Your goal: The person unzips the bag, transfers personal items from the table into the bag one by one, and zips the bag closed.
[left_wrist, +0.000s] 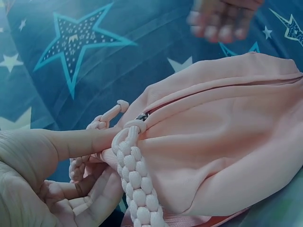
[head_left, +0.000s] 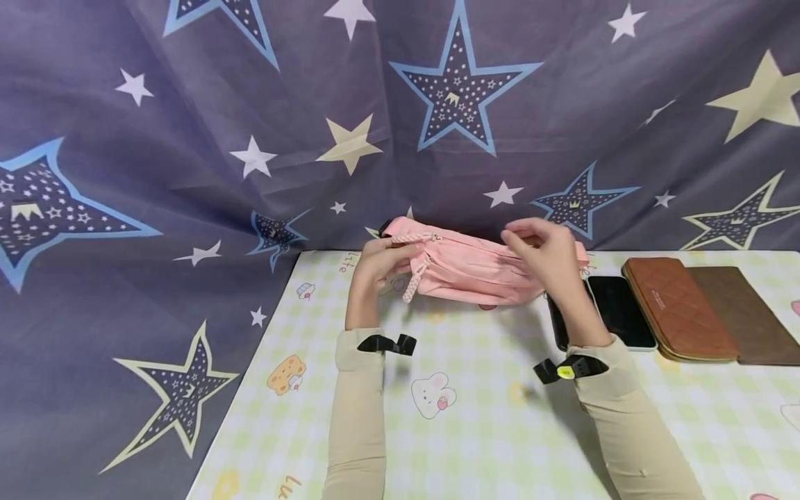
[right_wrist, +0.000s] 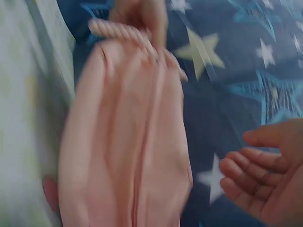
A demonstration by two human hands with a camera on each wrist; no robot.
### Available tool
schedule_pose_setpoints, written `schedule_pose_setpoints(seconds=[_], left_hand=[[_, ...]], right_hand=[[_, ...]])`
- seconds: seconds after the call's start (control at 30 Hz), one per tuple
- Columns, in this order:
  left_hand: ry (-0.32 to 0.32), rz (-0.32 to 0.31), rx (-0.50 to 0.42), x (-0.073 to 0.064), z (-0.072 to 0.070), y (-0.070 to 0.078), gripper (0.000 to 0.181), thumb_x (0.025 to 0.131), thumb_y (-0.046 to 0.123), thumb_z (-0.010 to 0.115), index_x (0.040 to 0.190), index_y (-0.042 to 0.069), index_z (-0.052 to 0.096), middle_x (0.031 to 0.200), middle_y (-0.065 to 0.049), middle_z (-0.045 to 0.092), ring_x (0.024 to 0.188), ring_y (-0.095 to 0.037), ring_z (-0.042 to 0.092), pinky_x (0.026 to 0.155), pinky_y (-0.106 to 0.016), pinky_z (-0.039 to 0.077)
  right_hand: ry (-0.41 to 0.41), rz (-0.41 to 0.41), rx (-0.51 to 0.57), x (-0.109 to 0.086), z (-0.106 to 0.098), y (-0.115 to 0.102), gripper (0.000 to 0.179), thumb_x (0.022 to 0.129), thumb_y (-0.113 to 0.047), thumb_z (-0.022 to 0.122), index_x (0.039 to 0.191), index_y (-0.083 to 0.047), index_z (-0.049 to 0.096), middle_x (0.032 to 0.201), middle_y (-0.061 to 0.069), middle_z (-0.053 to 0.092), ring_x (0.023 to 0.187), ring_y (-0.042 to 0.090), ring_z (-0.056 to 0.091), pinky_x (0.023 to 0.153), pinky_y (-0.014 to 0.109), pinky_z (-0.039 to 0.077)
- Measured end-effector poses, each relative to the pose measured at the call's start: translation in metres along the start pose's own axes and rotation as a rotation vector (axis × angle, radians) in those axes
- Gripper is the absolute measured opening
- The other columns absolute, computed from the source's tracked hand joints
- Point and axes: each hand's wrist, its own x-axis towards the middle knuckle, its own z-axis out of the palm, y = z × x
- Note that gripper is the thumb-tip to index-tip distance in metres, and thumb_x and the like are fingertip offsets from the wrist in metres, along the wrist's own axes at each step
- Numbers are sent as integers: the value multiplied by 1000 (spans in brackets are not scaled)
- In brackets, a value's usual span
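A pink zippered pouch (head_left: 475, 267) is held up over the far part of the table, its long side facing me. My left hand (head_left: 382, 262) grips its left end, with thumb and fingers round the fabric in the left wrist view. Two braided zipper pulls hang at that end; one braided pull (left_wrist: 137, 184) dangles in front of the fingers. The zipper (left_wrist: 208, 92) beside it looks closed along most of its visible length. My right hand (head_left: 550, 253) is near the pouch's right end. In the right wrist view, this right hand (right_wrist: 265, 175) is apart from the pouch, fingers loosely bent and holding nothing.
Right of the pouch lie a partly hidden black phone (head_left: 558, 326), a second dark-screened phone (head_left: 621, 312), a quilted brown wallet (head_left: 681, 309) and a flat dark-brown leather piece (head_left: 746, 312). A starry curtain (head_left: 206, 173) rises behind the checked tablecloth (head_left: 475, 444).
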Motion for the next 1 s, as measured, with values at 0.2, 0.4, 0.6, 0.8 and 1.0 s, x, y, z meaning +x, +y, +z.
schedule_pose_setpoints(seconds=[0.2, 0.4, 0.6, 0.8, 1.0], left_hand=[[-5, 48, 67, -6, 5, 3, 21, 83, 2, 80, 78, 8, 61, 71, 3, 63, 59, -7, 68, 66, -25, 63], [-55, 75, 106, -11, 11, 7, 25, 82, 0, 80, 70, 10, 60, 67, 4, 62, 59, -8, 67, 63, -25, 62], [-73, 130, 195, -14, 10, 8, 36, 80, 5, 83, 63, 11, 53, 60, 7, 55, 56, -9, 62, 63, -28, 61], [-110, 134, 220, -16, 9, 6, 33, 81, 4, 83, 65, 10, 55, 61, 5, 61, 59, -10, 66, 59, -25, 58], [-134, 119, 249, -19, 10, 12, 24, 78, 3, 83, 72, 7, 60, 61, 4, 63, 57, -9, 65, 59, -24, 57]], right_hand=[[-30, -199, -2, -8, 38, -24, 17, 88, -1, 77, 105, 2, 75, 92, 16, 75, 79, 16, 71, 69, 23, 59], [-62, -346, -173, -17, 62, -25, 25, 89, -8, 79, 113, -4, 75, 104, 11, 73, 93, 26, 68, 77, 41, 59], [-22, -413, -325, -23, 77, -20, 30, 90, -10, 77, 119, -3, 73, 116, 13, 68, 98, 29, 62, 77, 42, 56], [18, -507, -376, -25, 83, -16, 30, 90, -8, 77, 120, -6, 72, 119, 11, 66, 95, 28, 61, 68, 39, 55], [56, -573, -402, -23, 83, -15, 27, 91, -11, 77, 118, -8, 74, 112, 9, 69, 87, 26, 59, 62, 36, 51]])
